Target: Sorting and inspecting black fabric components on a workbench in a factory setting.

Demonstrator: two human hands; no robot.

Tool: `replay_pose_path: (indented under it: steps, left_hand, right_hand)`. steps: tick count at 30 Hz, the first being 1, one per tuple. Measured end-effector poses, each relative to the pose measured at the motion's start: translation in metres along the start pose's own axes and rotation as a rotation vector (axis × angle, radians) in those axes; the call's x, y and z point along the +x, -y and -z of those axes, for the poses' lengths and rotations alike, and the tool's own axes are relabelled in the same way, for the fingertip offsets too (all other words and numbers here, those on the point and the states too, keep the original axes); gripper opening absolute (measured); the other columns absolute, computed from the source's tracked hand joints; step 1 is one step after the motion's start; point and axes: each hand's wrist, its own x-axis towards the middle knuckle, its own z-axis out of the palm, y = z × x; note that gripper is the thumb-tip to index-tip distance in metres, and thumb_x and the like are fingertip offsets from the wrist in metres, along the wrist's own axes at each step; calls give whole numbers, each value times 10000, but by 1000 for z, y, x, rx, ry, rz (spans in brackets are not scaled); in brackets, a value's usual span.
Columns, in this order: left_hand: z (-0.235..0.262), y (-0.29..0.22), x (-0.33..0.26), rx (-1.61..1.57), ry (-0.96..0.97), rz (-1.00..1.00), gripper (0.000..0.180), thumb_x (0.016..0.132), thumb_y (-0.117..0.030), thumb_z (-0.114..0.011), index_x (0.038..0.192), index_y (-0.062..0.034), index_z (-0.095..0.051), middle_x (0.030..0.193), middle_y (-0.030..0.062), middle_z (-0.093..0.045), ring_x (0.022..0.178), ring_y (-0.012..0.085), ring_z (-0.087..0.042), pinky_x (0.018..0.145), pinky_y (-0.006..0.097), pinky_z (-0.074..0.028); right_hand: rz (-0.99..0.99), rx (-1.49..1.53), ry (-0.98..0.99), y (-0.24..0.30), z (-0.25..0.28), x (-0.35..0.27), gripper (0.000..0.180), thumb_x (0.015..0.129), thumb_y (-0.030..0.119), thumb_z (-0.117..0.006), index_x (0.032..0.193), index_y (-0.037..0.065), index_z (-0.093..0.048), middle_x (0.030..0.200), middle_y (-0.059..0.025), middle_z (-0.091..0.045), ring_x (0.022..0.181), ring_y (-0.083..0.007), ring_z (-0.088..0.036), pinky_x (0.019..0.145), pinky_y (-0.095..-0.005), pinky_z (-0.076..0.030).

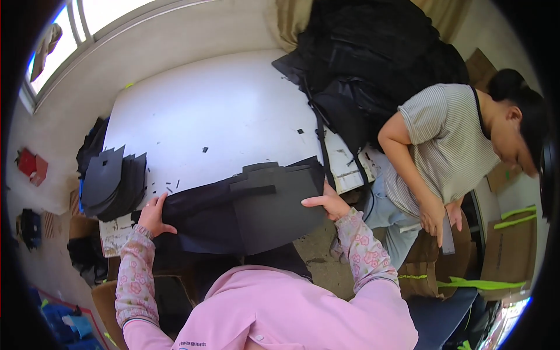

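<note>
A wide black fabric piece (201, 219) stretches between my two hands at the near edge of the white table. Over its right half lies a stiff dark grey panel (280, 213) with a stepped upper edge and a short dark strip across it. My left hand (154, 217) grips the fabric's left end, thumb in front and fingers partly behind. At the opposite end my right hand (328, 202) is closed on the edge of the panel and fabric, its thumb lying on the front. The fabric's lower edge hangs over my lap.
Stacked dark panels (114, 181) stand on the left of the white table (204, 111), with small black scraps about. A big heap of black fabric (379, 52) fills the far right. Close on my right, a co-worker (443, 146) holds a flat ruler-like strip (447, 233) above cardboard boxes.
</note>
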Motion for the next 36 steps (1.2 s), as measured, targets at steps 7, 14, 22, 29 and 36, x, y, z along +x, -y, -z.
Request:
replay_pose_path:
  steps: [7,14,22,29,36]
  left_hand:
    - [1,2,5,-128,127,119,835,475,-295,-962,1150,-13,-560,1024,194,-654,995,368,-632,874,424,-503]
    - [-25,5,3,-476,222,193,532,543,-177,-895,984,31,-684,885,204,-712,846,339,-698,796,385,-526]
    - [14,15,-164,-543,-177,303,368,653,-132,-787,983,6,-698,873,184,-723,841,276,-709,789,371,-520]
    - [31,69,-306,-607,-472,542,406,670,-144,-780,1027,12,-665,935,167,-710,871,288,-674,847,353,-504]
    - [-70,101,-476,-515,-581,968,385,663,-103,-792,1008,17,-671,934,174,-717,901,312,-684,852,361,-510]
  right_hand:
    - [18,3,52,8,-5,-3,935,677,6,-766,1480,10,-286,1353,-157,-493,1235,-265,-508,1033,-383,-439]
    - [97,-22,53,22,-7,-5,976,663,2,-767,1495,23,-258,1355,-153,-494,1249,-265,-497,1052,-369,-421]
    - [370,-308,329,62,-116,14,881,671,0,-797,1439,-8,-366,1335,-122,-520,1227,-231,-508,1062,-358,-408]
    - [327,-354,654,74,-298,25,660,728,-32,-748,1328,-29,-473,1201,-128,-618,1081,-222,-613,968,-342,-487]
    - [416,-352,1017,-51,-482,14,853,686,5,-805,1406,-57,-352,1292,-161,-562,1159,-246,-571,996,-342,-470]
